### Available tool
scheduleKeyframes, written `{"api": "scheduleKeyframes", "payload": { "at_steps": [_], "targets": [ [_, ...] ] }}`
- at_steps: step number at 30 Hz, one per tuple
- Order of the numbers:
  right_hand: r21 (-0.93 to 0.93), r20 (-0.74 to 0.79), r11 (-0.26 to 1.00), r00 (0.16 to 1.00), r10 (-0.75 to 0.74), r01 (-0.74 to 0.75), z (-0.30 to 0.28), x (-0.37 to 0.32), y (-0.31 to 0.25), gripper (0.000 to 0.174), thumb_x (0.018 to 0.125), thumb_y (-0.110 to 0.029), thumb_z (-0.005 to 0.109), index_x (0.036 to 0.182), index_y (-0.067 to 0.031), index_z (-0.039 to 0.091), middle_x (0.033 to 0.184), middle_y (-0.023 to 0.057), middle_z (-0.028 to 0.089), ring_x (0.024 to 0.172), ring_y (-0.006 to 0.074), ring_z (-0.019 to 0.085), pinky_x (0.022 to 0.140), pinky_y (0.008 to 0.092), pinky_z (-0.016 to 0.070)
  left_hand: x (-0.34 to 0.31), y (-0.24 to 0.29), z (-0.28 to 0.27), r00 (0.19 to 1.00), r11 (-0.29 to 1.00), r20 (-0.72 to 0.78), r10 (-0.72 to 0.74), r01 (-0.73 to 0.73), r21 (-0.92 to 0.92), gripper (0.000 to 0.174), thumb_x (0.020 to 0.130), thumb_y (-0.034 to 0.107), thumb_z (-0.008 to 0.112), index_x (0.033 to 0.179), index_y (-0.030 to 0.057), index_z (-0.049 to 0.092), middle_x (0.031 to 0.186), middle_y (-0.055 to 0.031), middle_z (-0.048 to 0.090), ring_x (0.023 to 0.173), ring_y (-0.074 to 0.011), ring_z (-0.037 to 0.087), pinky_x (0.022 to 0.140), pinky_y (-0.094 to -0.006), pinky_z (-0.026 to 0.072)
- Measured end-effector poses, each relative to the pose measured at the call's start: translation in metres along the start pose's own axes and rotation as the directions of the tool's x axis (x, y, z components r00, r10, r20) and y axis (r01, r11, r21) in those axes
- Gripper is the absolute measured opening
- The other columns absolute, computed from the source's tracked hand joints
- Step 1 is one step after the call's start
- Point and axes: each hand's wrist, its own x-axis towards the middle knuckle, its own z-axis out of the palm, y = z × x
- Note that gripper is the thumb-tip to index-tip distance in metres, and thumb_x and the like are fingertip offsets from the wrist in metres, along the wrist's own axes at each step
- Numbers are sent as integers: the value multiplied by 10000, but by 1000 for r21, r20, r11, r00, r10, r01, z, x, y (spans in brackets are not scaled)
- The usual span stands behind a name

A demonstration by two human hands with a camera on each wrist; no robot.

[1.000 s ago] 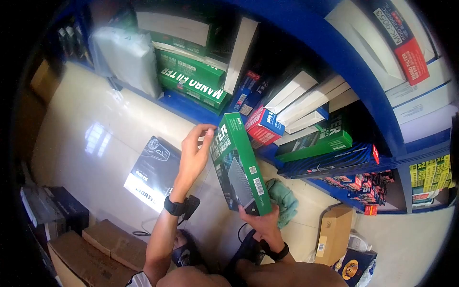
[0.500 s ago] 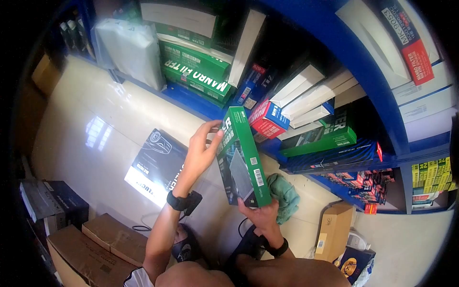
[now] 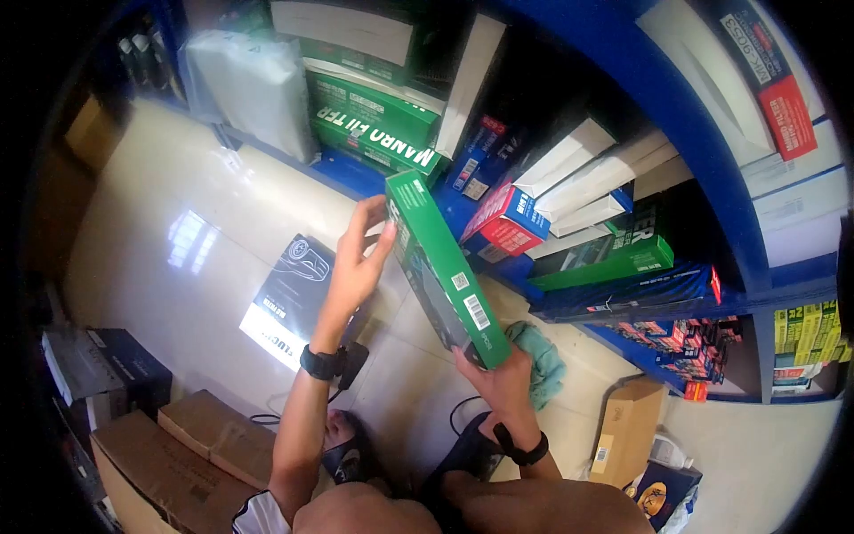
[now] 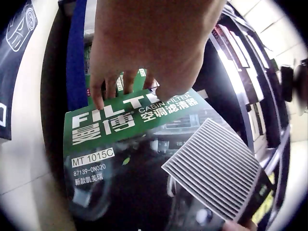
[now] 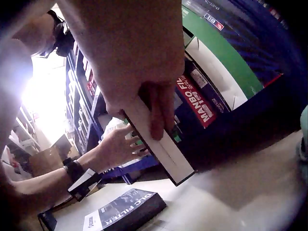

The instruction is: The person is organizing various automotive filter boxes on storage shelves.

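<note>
My right hand (image 3: 505,376) grips the lower end of a green-and-black cabin filter box (image 3: 449,280). Its fingers lie along the box's white narrow side (image 5: 174,162) in the right wrist view. The box is tilted, its green edge with the barcode facing up. At the far end is my left hand (image 3: 360,258), loosely bent fingers right at the box's edge. The left wrist view shows the box's printed front (image 4: 139,173), with a pleated filter picture and the label MT 1015C; the left fingertips overlap its top edge there.
A blue shelf (image 3: 351,173) ahead holds green filter boxes (image 3: 374,116), red-blue boxes (image 3: 507,222) and white ones. A dark filter box (image 3: 289,280) lies on the floor at left. Brown cartons (image 3: 173,467) stand near-left, a green cloth (image 3: 536,360) and an opened carton (image 3: 623,427) at right.
The filter box has turned so that its green edge faces up more and its front shows less. My right hand has risen slightly; my left hand stays at the box's far end.
</note>
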Motion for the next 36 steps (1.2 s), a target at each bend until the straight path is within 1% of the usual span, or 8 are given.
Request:
{"api": "scheduleKeyframes", "payload": {
  "at_steps": [6,15,22,25,27,32,34,36],
  "targets": [
    [-53,-14,998,999,-29,28,-6,-2,2,436,908,-262,876,1235,-19,719,1005,170,773,762,348,777,641,438,620,-2,7,-3,1000,1000,-17,22,-22,-14,429,1099,216,680,1462,11,577,1365,-154,688,1282,-236,653,1080,-393,537],
    [-56,-145,987,980,139,-149,-45,-29,39,347,944,-218,837,1218,-43,716,1067,184,765,832,397,769,681,463,610,-23,6,20,987,998,150,60,-58,-21,421,1049,124,685,1449,11,617,1236,-87,631,1167,-201,641,1020,-350,523],
    [-109,-171,985,979,113,-133,-73,-51,51,281,965,-151,801,1197,-24,707,1071,198,765,874,409,771,741,477,613,-31,11,42,971,992,210,111,-95,-85,404,1037,112,682,1427,8,651,1245,-80,618,1186,-204,639,986,-341,530],
    [21,-216,987,963,160,-159,-74,-65,62,305,959,-127,807,1217,-1,703,1074,222,763,894,417,773,767,457,614,-29,33,51,973,993,213,87,-68,-94,385,1044,130,686,1410,11,667,1299,-93,635,1221,-212,642,987,-342,534],
    [34,-279,995,955,102,-96,-77,-71,61,300,945,16,773,1228,34,677,1120,176,751,942,282,775,809,381,609,-27,41,56,973,995,212,89,-80,-53,371,1049,143,687,1399,17,677,1322,-101,641,1238,-216,641,994,-342,533],
    [306,-467,949,856,221,-77,-63,-92,79,418,989,-104,785,1348,48,636,1203,172,731,1053,263,728,915,384,574,-31,52,72,981,995,173,94,-100,28,389,1065,183,695,1415,15,661,1363,-116,654,1261,-230,642,1014,-345,533],
    [369,-533,929,816,225,-15,-65,-93,77,437,1006,-113,770,1374,62,610,1269,156,704,1139,238,689,964,377,555,-36,48,81,994,1000,111,6,-7,5,486,1103,225,678,1517,6,547,1400,-111,626,1278,-196,611,1043,-352,529],
    [562,-484,827,810,331,-2,-71,-94,71,486,1030,-144,753,1414,83,558,1346,141,642,1205,216,625,1003,366,525,-39,34,79,976,995,202,-80,92,-49,547,1109,204,673,1574,-10,481,1437,-136,620,1288,-199,611,1039,-353,540]
  ]
}}
